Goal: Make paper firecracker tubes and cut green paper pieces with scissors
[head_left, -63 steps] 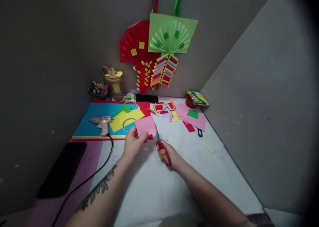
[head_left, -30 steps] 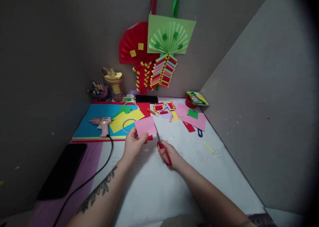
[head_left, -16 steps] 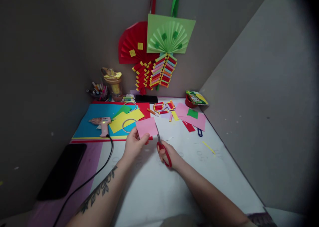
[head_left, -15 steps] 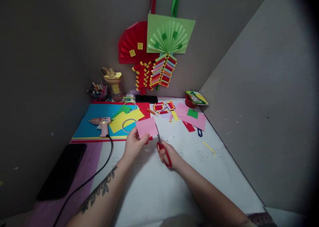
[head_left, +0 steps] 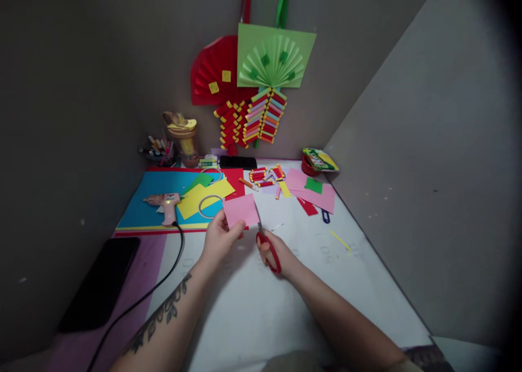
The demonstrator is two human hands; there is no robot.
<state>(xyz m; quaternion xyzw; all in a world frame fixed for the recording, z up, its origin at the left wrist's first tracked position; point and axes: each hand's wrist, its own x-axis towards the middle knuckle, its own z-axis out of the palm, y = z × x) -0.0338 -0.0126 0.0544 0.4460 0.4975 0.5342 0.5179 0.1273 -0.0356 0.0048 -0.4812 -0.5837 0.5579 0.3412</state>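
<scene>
Pink paper sits a touch closer to the scissors' pivot

The small pink paper (head_left: 240,210) is raised above the middle of the counter (head_left: 244,307), pinched between the thumb and fingers of the left hand (head_left: 218,237). The right hand (head_left: 282,253) is curled through the handles of the red scissors (head_left: 262,236), blades along the paper's right edge. Compared with two seconds ago, the paper has dropped slightly toward the pivot; it still looks whole, so the cut seems little advanced, though its depth cannot be told. Beyond lie paper rolls (head_left: 258,175), with a glue gun (head_left: 170,211) to the left and folded fans (head_left: 272,62) behind.
</scene>
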